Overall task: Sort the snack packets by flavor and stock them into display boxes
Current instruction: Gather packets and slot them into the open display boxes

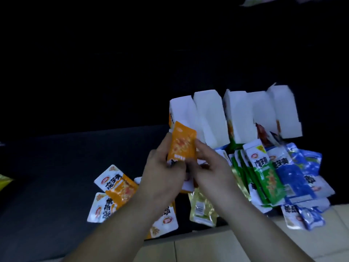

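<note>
Near the middle of the frame, both hands hold one orange packet point(182, 144) upright above the dark tabletop point(56, 176). The left hand point(162, 173) curls its fingers round the packet's left edge and lower end. The right hand point(211, 171) pinches the right edge with its thumb and fingers. The picture is blurred here, so the exact finger placement is hard to read.

The packet's top overlaps the front of the leftmost of the white display boxes point(209, 114). These stand side by side in a row just behind the hands, right of centre. Whether the packet touches that box cannot be told.

More orange packets point(117, 184) lie flat at lower left of the hands, overlapping one another, and one shows under the left forearm. A pale gold packet point(202, 207) lies between the two forearms. To the right of the hands a stack of green packets point(264, 174) leans on edge in front of the boxes. Blue packets point(294, 173) are heaped just beside them, further right.

A yellow wrapper point(4, 181) shows at the far left edge. A tan surface point(264, 242) fills the lower right corner.
</note>
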`<state>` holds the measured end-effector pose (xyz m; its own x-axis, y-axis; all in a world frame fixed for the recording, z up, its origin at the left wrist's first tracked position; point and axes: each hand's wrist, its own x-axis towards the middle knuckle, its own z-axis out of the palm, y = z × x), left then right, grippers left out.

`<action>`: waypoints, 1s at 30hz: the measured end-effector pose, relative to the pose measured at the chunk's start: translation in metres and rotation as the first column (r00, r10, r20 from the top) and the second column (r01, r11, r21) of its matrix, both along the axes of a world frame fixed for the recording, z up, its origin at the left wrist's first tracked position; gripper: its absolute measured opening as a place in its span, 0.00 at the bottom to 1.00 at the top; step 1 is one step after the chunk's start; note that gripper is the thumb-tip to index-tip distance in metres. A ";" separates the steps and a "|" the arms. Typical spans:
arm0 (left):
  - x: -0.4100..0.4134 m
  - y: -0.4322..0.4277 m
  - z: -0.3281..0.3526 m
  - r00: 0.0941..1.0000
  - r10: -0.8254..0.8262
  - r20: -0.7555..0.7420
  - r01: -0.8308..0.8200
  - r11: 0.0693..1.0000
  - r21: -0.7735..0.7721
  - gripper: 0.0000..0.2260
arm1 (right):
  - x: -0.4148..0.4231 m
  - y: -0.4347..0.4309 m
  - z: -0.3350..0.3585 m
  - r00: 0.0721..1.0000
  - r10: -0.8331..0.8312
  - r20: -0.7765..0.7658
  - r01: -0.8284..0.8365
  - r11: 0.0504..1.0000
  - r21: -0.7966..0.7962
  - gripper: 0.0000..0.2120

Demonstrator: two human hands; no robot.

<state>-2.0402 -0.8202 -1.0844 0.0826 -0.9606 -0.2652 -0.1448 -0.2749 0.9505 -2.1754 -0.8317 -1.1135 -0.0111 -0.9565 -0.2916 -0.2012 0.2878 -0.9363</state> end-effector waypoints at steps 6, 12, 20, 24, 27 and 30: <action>-0.018 -0.051 -0.004 0.997 0.014 0.074 -0.014 1.000 -0.002 0.14 | -0.015 -0.046 -0.009 0.972 -0.192 0.135 0.171 0.973 0.152 0.12; -0.008 -0.024 -0.019 0.988 0.155 -0.001 -0.155 0.988 -0.013 0.13 | -0.027 -0.014 -0.008 0.981 -0.066 -0.180 0.046 0.993 -0.113 0.03; 0.032 0.039 -0.061 0.964 0.171 0.204 -0.174 0.985 -0.002 0.16 | 0.002 0.029 -0.024 0.936 0.013 -0.353 -0.134 0.937 -0.322 0.08; 0.064 0.069 -0.078 0.773 0.090 0.627 -0.124 0.992 0.010 0.24 | 0.022 0.045 -0.037 0.920 0.266 -0.289 -0.318 0.936 -0.153 0.09; 0.084 0.093 -0.083 0.653 -0.214 0.727 -0.078 0.935 0.345 0.35 | 0.039 0.060 -0.056 0.726 0.494 -0.478 -0.536 0.842 0.056 0.23; 0.091 0.101 -0.096 0.603 -0.314 0.733 0.006 0.921 0.390 0.36 | 0.051 0.065 -0.063 0.559 0.563 -0.609 -0.580 0.790 0.198 0.31</action>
